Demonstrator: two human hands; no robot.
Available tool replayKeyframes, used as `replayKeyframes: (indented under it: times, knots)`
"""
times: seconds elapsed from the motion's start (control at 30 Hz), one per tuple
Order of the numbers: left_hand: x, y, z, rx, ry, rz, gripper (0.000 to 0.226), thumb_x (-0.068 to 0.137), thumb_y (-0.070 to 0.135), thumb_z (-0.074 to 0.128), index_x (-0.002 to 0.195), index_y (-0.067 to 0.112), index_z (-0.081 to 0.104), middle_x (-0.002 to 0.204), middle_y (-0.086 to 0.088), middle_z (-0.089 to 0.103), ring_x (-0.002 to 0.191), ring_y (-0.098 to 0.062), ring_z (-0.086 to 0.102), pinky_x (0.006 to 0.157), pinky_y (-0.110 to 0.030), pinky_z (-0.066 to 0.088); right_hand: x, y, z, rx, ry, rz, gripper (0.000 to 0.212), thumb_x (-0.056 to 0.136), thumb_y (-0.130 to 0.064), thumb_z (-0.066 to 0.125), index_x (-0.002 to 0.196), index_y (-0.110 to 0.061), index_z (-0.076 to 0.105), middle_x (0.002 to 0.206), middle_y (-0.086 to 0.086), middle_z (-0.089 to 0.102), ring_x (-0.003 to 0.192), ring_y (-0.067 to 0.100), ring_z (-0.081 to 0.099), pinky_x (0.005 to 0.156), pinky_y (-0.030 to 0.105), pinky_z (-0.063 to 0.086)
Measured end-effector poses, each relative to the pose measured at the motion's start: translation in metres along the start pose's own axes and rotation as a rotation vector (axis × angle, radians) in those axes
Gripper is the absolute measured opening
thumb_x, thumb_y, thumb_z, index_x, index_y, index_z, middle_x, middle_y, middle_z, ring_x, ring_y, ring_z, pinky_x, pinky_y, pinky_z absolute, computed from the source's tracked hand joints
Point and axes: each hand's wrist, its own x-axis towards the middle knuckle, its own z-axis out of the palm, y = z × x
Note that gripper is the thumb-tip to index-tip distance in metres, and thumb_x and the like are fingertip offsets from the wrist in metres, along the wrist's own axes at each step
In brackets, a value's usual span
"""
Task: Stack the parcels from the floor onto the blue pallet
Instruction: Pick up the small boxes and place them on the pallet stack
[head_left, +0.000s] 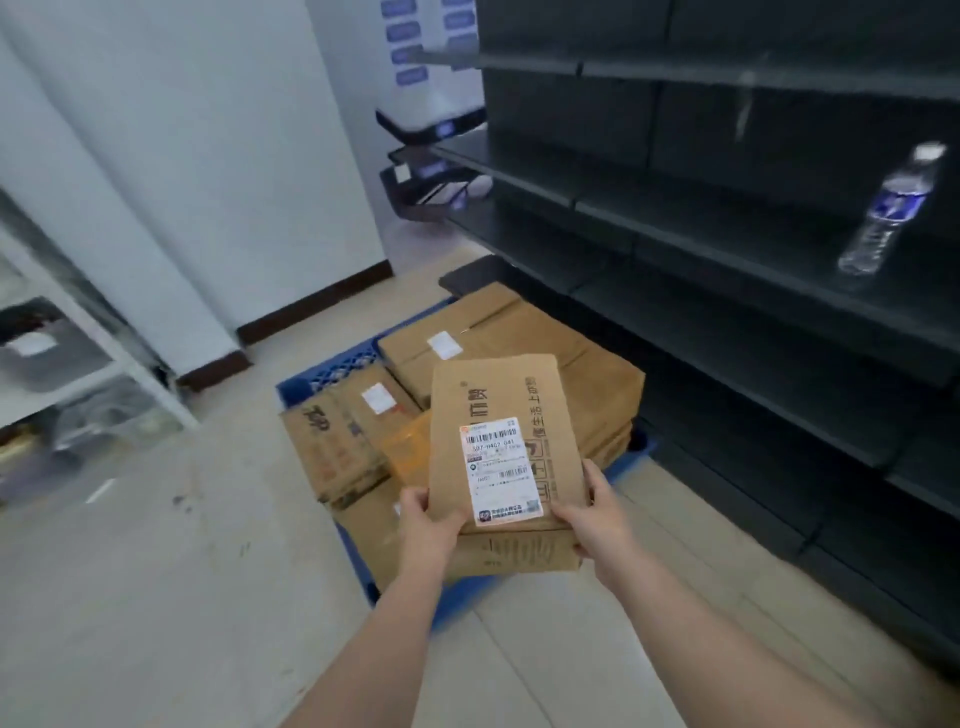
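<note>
Dark shelving (727, 218) fills your right side, and the blue pallet (332, 370) sits on the floor beside it, mostly buried under brown parcels (519, 332). You've got both arms stretched out — left hand (427, 525) and right hand (597, 514) clamped on the near corners of a flat labelled parcel (498, 431), held above the stack. The far end of the pallet is hidden, and the label text is too blurry to read.
</note>
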Motion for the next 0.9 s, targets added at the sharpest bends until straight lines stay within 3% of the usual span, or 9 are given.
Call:
replayKeyframes:
  times: [0.1, 0.17, 0.3, 0.43, 0.5, 0.57, 0.63, 0.9]
  knots:
    - [0.037, -0.029, -0.056, -0.061, 0.125, -0.091, 0.042, 0.076, 0.011, 0.075, 0.103, 0.015, 0.044, 0.104, -0.003, 0.057, 0.092, -0.022, 0.056, 0.081, -0.034, 0.046, 0.026, 0.005, 0.078, -0.105, -0.135, 0.017, 0.066, 0.081, -0.006, 0.063, 0.136, -0.034, 0.039, 0.098, -0.022, 0.056, 0.090, 0.005, 0.056, 0.069, 0.026, 0.045]
    - [0.056, -0.047, -0.086, -0.083, 0.178, -0.147, 0.044, 0.076, 0.011, 0.075, 0.106, 0.016, 0.044, 0.107, -0.003, 0.057, 0.092, -0.022, 0.057, 0.081, -0.032, 0.046, 0.040, 0.010, 0.122, -0.181, -0.214, 0.039, 0.071, 0.081, -0.006, 0.064, 0.140, -0.031, 0.036, 0.109, -0.014, 0.057, 0.100, 0.011, 0.055, 0.082, 0.029, 0.048]
    - [0.102, -0.083, -0.125, -0.068, 0.243, -0.232, 0.071, 0.077, 0.014, 0.074, 0.140, 0.017, 0.040, 0.128, -0.006, 0.058, 0.111, -0.026, 0.058, 0.095, -0.040, 0.048, 0.083, 0.024, 0.193, -0.308, -0.377, 0.098, 0.071, 0.081, -0.006, 0.067, 0.141, -0.026, 0.036, 0.111, -0.011, 0.055, 0.103, 0.009, 0.051, 0.092, 0.028, 0.045]
    - [0.157, -0.115, -0.139, -0.044, 0.278, -0.336, 0.077, 0.076, 0.017, 0.076, 0.143, 0.014, 0.038, 0.133, -0.008, 0.056, 0.115, -0.026, 0.057, 0.096, -0.038, 0.046, 0.137, 0.044, 0.250, -0.450, -0.492, 0.162, 0.072, 0.082, -0.008, 0.068, 0.142, -0.025, 0.034, 0.130, -0.005, 0.054, 0.110, 0.011, 0.050, 0.100, 0.035, 0.042]
    - [0.184, -0.132, -0.139, -0.067, 0.292, -0.375, 0.074, 0.075, 0.013, 0.077, 0.140, 0.011, 0.042, 0.129, -0.011, 0.059, 0.104, -0.023, 0.058, 0.090, -0.033, 0.046, 0.165, 0.058, 0.272, -0.505, -0.512, 0.200, 0.076, 0.081, -0.008, 0.068, 0.145, -0.024, 0.030, 0.136, -0.003, 0.050, 0.121, 0.015, 0.048, 0.106, 0.037, 0.041]
    - [0.212, -0.152, -0.137, -0.083, 0.278, -0.421, 0.074, 0.075, 0.012, 0.077, 0.140, 0.010, 0.042, 0.129, -0.011, 0.059, 0.109, -0.025, 0.058, 0.095, -0.036, 0.046, 0.192, 0.076, 0.291, -0.556, -0.525, 0.244, 0.080, 0.081, -0.009, 0.068, 0.147, -0.024, 0.026, 0.143, -0.001, 0.045, 0.130, 0.020, 0.043, 0.109, 0.043, 0.038]
    - [0.238, -0.170, -0.133, -0.080, 0.250, -0.467, 0.074, 0.076, 0.014, 0.076, 0.141, 0.012, 0.041, 0.129, -0.009, 0.059, 0.114, -0.027, 0.058, 0.096, -0.037, 0.046, 0.215, 0.093, 0.306, -0.596, -0.522, 0.272, 0.080, 0.082, -0.008, 0.068, 0.148, -0.023, 0.025, 0.144, 0.000, 0.044, 0.132, 0.021, 0.042, 0.109, 0.045, 0.038]
    - [0.325, -0.251, -0.126, -0.129, 0.172, -0.527, 0.074, 0.073, 0.004, 0.077, 0.138, 0.017, 0.044, 0.118, -0.003, 0.062, 0.099, -0.024, 0.061, 0.088, -0.035, 0.050, 0.278, 0.168, 0.357, -0.603, -0.397, 0.382, 0.081, 0.085, -0.009, 0.064, 0.150, -0.024, 0.019, 0.150, 0.001, 0.034, 0.138, 0.021, 0.034, 0.113, 0.044, 0.033]
